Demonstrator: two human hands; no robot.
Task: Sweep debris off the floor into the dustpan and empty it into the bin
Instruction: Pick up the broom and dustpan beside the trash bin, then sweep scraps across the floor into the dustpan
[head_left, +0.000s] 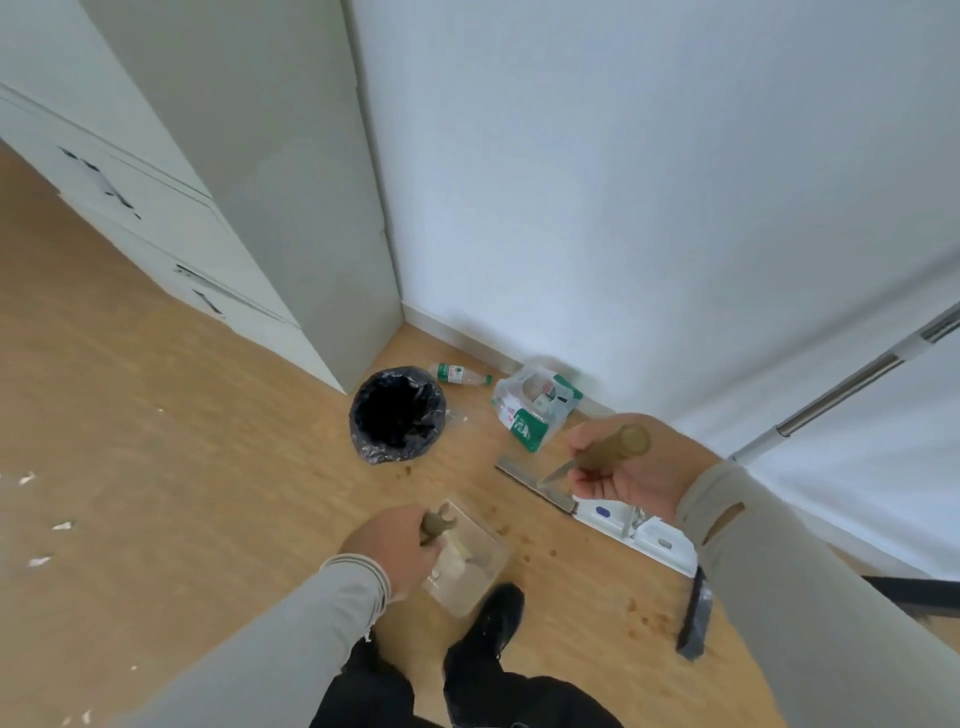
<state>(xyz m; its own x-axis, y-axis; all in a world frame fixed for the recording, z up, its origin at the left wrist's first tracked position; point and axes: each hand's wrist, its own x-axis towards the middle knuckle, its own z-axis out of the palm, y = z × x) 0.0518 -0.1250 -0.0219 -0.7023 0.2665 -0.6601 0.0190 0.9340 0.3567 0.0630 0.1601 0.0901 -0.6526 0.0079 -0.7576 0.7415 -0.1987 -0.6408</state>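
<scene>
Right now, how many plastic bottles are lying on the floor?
1. The bottle lies on its side by the wall, just behind the bin. More could be hidden inside the plastic bag beside it.

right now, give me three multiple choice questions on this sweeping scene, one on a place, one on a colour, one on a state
1. Where does the plastic bottle lie?
A. on the floor beside the bin, near the wall
B. inside the bin
C. in the dustpan

2. What colour is the liner of the bin?
A. white
B. black
C. blue

3. What is the state of the dustpan?
A. lying upside down on the floor
B. leaning against the wall
C. gripped by the left hand, with debris in it

Answers:
1 A, the bottle lies on its side between the bin and the baseboard.
2 B, a black bag lines the bin's mouth.
3 C, fingers wrap its handle and pale scraps sit in the clear pan.
</scene>
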